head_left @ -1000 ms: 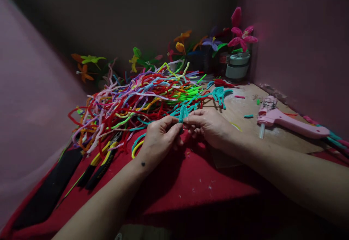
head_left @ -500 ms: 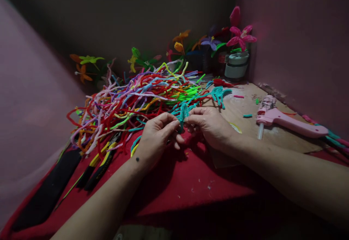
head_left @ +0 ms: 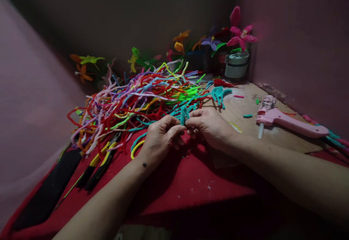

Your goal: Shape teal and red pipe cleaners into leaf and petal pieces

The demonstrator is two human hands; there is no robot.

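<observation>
Between my two hands, over the front of the red cloth (head_left: 196,185), is a bent teal pipe cleaner (head_left: 183,115) with its fuzzy loop pointing up. My left hand (head_left: 165,134) pinches its lower end between thumb and forefinger. From the other side my right hand (head_left: 208,125) grips the same end, fingertips almost meeting those of the left. The fingers hide the bottom of the piece. Just behind, a looped teal pipe cleaner shape (head_left: 218,94) lies at the edge of the board, and a heap of many-coloured pipe cleaners (head_left: 141,94) spreads to the left.
Yellow-and-black pliers (head_left: 102,163) and a black flat strip (head_left: 49,189) lie at left. A pink glue gun (head_left: 291,122) rests on the brown board (head_left: 283,145) at right. Pipe-cleaner flowers stand along the back, one pink flower (head_left: 241,37) above a grey-white pot (head_left: 236,67).
My left hand has shifted slightly right and turned, its fingertips now closer to my right hand. The teal loop sits a little lower and looks shorter.
</observation>
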